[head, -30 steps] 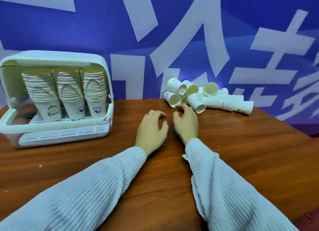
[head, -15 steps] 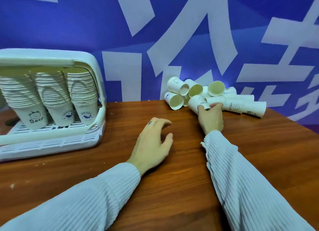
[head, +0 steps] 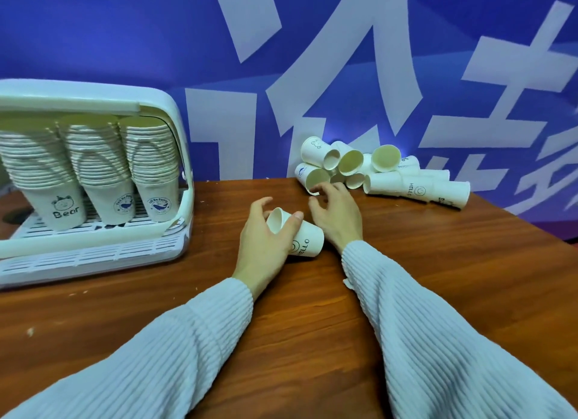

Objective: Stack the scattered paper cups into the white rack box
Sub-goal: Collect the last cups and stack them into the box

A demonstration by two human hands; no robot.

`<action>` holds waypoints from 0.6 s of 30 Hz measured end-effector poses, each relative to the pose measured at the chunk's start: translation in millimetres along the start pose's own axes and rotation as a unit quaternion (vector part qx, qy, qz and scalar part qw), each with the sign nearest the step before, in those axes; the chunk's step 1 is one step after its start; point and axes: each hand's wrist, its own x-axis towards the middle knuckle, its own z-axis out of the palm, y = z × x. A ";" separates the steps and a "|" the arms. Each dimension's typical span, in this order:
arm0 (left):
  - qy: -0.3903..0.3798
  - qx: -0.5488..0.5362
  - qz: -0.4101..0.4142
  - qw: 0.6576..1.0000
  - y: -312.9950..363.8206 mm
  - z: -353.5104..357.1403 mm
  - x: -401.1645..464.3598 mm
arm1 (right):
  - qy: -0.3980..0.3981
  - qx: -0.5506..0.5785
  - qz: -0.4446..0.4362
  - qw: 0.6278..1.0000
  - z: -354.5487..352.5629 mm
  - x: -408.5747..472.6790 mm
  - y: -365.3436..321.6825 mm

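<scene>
A white paper cup marked HELLO (head: pixel 305 241) lies on its side on the brown table, and my left hand (head: pixel 266 246) grips it, thumb over the top and fingers behind. Just right of the cup, my right hand (head: pixel 337 213) hovers with loosely curled fingers and holds nothing. Behind it a pile of scattered paper cups (head: pixel 369 171) lies against the blue wall. The white rack box (head: pixel 175 143) stands open at the left, with three tall stacks of cups (head: pixel 93 168) inside on its slatted tray.
The blue wall with white lettering (head: pixel 281 58) closes off the back of the table. The table's right edge (head: pixel 531 227) runs diagonally past the cup pile. Bare brown wood lies between the rack and my hands.
My right hand pulled a cup from the pile back toward me and let it go. My left hand has taken hold of that cup. The view shifted slightly.
</scene>
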 end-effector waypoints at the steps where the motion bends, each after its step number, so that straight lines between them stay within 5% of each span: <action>1: 0.000 -0.004 0.003 1.000 0.0 0.6 0.2 | -0.025 -0.010 -0.005 1.000 5.1 7.0 3.0; 9: 0.033 0.012 0.030 0.999 -5.4 2.1 5.5 | -0.200 -0.112 0.033 0.973 32.8 43.4 9.7; 18: 0.112 0.028 0.017 0.993 12.2 -19.9 -16.2 | -0.012 0.024 -0.006 1.000 2.6 -25.4 -18.5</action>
